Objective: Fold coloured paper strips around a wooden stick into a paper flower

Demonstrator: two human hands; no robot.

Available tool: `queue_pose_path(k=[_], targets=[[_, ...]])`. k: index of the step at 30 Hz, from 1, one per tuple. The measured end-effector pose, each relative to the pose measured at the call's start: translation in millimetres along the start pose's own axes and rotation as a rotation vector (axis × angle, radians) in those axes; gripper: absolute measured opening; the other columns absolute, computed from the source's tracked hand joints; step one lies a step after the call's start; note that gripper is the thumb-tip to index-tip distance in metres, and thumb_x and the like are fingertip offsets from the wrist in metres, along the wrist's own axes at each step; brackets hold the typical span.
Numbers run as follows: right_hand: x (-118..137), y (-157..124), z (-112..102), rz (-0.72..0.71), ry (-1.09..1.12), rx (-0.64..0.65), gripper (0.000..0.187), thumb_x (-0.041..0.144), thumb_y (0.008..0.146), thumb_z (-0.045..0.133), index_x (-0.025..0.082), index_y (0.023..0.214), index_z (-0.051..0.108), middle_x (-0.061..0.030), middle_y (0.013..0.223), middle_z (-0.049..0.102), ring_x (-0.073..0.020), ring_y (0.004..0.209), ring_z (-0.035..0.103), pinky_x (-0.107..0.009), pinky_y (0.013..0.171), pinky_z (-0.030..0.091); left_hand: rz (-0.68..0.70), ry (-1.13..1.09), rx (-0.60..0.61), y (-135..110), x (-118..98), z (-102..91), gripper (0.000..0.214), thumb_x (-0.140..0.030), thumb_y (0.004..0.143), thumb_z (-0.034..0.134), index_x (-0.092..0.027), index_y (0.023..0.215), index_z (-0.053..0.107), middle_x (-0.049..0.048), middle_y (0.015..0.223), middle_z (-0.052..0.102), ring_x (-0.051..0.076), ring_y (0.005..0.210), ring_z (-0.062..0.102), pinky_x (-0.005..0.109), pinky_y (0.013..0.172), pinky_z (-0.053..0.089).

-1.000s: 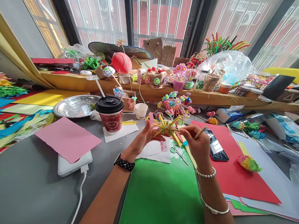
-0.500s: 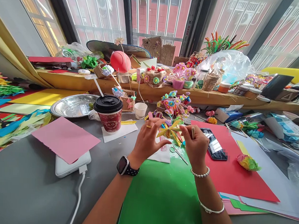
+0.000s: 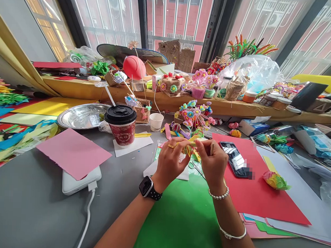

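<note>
My left hand (image 3: 172,160), with a watch at the wrist, has its fingers and thumb closed on the left side of a yellow-green paper flower (image 3: 188,150). On the flower's right side, my right hand (image 3: 213,161) is curled in a fist and grips its stem; the tip of a thin stick sticks up between the fingers. My fingers hide much of the flower. Small scissors (image 3: 197,167) lie just below the hands, on a green mat (image 3: 180,212). White paper (image 3: 152,168) lies under my left hand.
A lidded red paper cup (image 3: 122,131), a metal plate (image 3: 65,119) and a pink sheet over a white power bank (image 3: 80,182) are at left. Right are a phone (image 3: 236,160), a red sheet (image 3: 271,201) and a paper flower (image 3: 276,180). Crafts crowd the ledge (image 3: 166,103) behind.
My left hand has moved right and closed in from an open curve onto the flower's petals. My right hand has shifted slightly left, still gripping the stem.
</note>
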State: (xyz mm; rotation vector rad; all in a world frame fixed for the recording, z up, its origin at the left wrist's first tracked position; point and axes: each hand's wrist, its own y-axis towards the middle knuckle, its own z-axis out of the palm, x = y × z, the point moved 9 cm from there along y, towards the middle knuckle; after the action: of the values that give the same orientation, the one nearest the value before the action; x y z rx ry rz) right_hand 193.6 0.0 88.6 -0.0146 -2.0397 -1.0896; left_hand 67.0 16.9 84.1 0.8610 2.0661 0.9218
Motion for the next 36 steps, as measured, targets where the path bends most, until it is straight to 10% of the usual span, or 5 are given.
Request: queue_pose_path(k=[36], targets=[[7.8, -6.2, 3.5, -0.020, 0.074, -0.002, 0.019, 0.032, 0.077, 0.053, 0.016, 0.066, 0.055, 0.0028, 0.051, 0.053, -0.0064, 0.040, 0.040, -0.019, 0.038, 0.032, -0.028, -0.008, -0.119, 0.8, -1.0, -13.2, 0.016, -0.022, 0.075, 0.052, -0.018, 0.091, 0.051, 0.0051, 0.086, 0.055, 0.016, 0.085, 0.051, 0.032, 0.077, 0.042]])
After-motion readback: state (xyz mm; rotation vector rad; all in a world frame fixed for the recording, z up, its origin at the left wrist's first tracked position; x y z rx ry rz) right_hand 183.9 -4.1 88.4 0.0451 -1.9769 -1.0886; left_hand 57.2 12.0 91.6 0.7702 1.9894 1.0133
